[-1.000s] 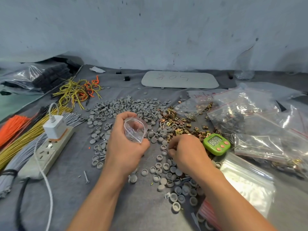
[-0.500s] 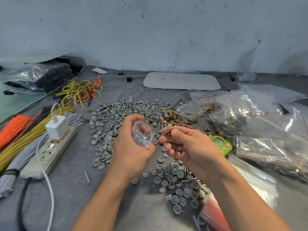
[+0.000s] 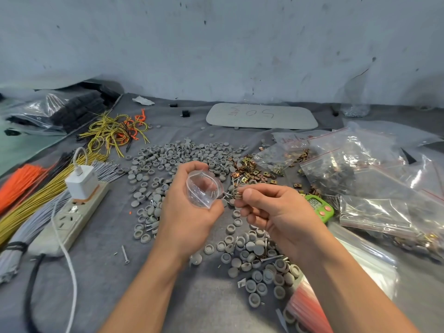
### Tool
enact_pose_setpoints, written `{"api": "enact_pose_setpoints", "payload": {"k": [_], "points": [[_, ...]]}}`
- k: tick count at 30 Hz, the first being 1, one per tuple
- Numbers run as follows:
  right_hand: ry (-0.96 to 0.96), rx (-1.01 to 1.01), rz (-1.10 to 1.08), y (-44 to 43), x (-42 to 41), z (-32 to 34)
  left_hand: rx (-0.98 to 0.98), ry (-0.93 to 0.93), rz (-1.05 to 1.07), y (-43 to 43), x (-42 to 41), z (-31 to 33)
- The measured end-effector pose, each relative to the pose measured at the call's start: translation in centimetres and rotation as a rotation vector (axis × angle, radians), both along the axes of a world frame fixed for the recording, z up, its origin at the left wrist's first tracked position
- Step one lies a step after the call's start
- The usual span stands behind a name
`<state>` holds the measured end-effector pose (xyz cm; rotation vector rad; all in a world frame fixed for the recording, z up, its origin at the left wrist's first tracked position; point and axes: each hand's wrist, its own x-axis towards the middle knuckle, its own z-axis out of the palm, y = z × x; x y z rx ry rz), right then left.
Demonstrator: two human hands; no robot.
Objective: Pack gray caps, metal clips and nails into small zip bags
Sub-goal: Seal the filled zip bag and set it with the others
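Observation:
My left hand (image 3: 189, 212) holds a small clear zip bag (image 3: 203, 188) with its mouth held open, facing right. My right hand (image 3: 274, 210) pinches a brass-coloured metal clip (image 3: 238, 195) between thumb and forefinger, just right of the bag's mouth. Gray caps (image 3: 182, 155) lie spread over the gray cloth behind my hands, and another heap of gray caps (image 3: 257, 260) sits under my right wrist. Loose metal clips (image 3: 249, 170) are piled to the right of the far caps. A single nail (image 3: 125, 254) lies on the cloth at the lower left.
A power strip (image 3: 69, 219) with a white charger lies at left beside bundles of orange, yellow and gray wires (image 3: 26, 188). Filled zip bags (image 3: 360, 169) crowd the right side. A green timer (image 3: 320, 209) sits behind my right hand. A gray board (image 3: 262, 115) lies by the wall.
My right hand rose from the caps on the cloth and moved left with a metal clip to the bag's mouth. My left hand kept the bag open, shifting slightly.

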<state>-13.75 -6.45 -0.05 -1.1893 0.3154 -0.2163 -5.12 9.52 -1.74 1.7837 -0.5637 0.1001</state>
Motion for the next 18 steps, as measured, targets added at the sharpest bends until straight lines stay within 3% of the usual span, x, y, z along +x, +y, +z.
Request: {"api": "enact_pose_setpoints", "payload": {"k": [9,18], "points": [[-0.011,-0.054,0.006,0.1,-0.1,0.1,-0.086,0.031,-0.043,0.1,0.0,0.7],[-0.002,-0.118,0.064,0.4,-0.1,0.0,-0.088,0.058,-0.27,0.4,-0.4,1.2]]}}
